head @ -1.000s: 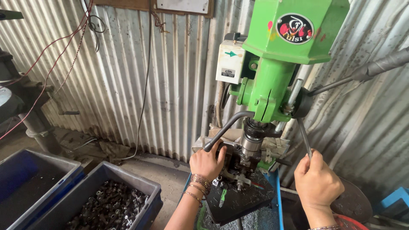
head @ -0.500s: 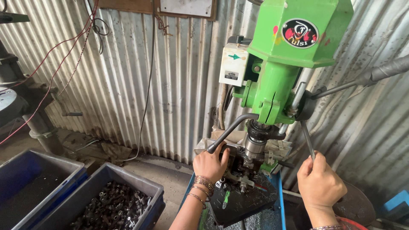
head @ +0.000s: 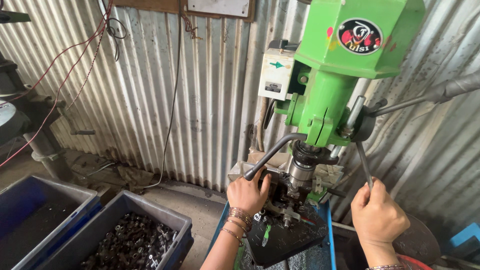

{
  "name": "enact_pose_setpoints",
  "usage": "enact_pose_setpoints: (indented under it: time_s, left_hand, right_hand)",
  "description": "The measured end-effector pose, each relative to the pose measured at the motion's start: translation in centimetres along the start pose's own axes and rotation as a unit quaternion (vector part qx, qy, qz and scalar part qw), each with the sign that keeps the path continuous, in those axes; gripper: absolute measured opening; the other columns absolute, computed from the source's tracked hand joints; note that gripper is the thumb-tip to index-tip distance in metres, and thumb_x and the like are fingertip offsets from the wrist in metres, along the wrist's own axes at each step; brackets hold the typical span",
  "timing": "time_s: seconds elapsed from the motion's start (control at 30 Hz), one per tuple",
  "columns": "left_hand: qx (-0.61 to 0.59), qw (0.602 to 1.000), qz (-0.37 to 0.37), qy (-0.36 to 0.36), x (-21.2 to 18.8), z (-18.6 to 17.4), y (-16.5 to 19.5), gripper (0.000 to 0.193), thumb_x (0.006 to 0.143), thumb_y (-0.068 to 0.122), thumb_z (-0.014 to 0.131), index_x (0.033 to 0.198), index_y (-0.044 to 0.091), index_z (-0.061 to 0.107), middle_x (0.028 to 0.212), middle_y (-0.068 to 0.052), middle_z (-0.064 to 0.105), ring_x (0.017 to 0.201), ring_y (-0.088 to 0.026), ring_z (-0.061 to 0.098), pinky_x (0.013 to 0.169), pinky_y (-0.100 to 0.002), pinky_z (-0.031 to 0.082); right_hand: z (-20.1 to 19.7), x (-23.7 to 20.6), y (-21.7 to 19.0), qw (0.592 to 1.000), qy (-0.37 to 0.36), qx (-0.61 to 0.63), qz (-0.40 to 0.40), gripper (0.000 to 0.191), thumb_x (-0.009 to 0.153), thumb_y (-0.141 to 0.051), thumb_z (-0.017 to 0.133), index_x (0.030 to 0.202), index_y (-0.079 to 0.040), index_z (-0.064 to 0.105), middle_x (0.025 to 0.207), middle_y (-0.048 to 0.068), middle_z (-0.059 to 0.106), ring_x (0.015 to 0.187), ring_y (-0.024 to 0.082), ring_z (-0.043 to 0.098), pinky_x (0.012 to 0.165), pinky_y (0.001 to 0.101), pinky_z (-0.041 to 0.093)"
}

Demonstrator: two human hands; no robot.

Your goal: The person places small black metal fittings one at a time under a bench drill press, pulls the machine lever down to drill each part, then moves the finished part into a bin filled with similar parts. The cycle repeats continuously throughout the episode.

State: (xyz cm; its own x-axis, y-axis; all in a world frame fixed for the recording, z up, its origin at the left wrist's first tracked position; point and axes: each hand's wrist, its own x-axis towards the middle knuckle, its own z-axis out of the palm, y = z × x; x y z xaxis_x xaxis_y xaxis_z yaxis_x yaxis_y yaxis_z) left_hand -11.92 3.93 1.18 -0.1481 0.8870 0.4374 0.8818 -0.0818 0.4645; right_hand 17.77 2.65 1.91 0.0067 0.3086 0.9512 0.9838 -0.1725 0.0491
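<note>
A green drill press [head: 350, 65] fills the right half of the view, standing against a corrugated metal wall [head: 165, 100]; its spindle [head: 301, 170] points straight down at the dark work plate [head: 287, 235] below. To the lower left, well apart from the machine, sit two blue bins [head: 150, 210], the nearer one heaped with small dark metal parts [head: 127, 242]. From the hub on the machine's right side a thin feed lever [head: 364, 164] runs down and slightly right, its long axis steeply slanted, and the right hand [head: 379, 216] is closed around its lower end. A second bent black handle [head: 272, 156] slopes from the spindle housing down to the left, ending just above the left hand [head: 248, 194]. That hand rests with fingers curled on the clamped fixture [head: 280, 200] directly under the spindle, to the left of it; whether it grips a small piece there cannot be told. The two hands sit apart, one on each side of the spindle, the left nearer the fixture, the right nearer the lever.
</note>
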Motion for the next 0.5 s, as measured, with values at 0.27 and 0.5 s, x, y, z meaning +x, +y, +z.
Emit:
enact_pose_setpoints:
  time_s: [0.27, 0.5]
  left_hand:
    - [-0.017, 0.999, 0.014, 0.035, -0.29, 0.03, -0.08, 0.043, 0.098, 0.052, 0.051, 0.129, 0.029, 0.068, 0.074, -0.013, 0.072, 0.068, -0.032, 0.071, 0.063, -0.048, 0.056]
    - [-0.02, 0.999, 0.02, 0.039, -0.27, -0.05, 0.02, 0.042, 0.098, 0.051, 0.05, 0.127, 0.027, 0.068, 0.075, -0.012, 0.072, 0.069, -0.032, 0.072, 0.062, -0.048, 0.056]
  right_hand:
    - [0.42, -0.32, 0.3, 1.0, 0.005, -0.01, -0.006, 0.01, 0.108, -0.025, 0.07, 0.102, -0.017, 0.069, 0.071, 0.0, 0.067, 0.058, 0.022, 0.064, 0.054, 0.0347, 0.051]
    - [0.84, -0.49, 0.52, 1.0, -0.004, -0.007, -0.006, 0.006, 0.106, -0.023, 0.07, 0.105, -0.017, 0.071, 0.068, 0.0, 0.066, 0.056, 0.022, 0.064, 0.053, 0.0347, 0.051]
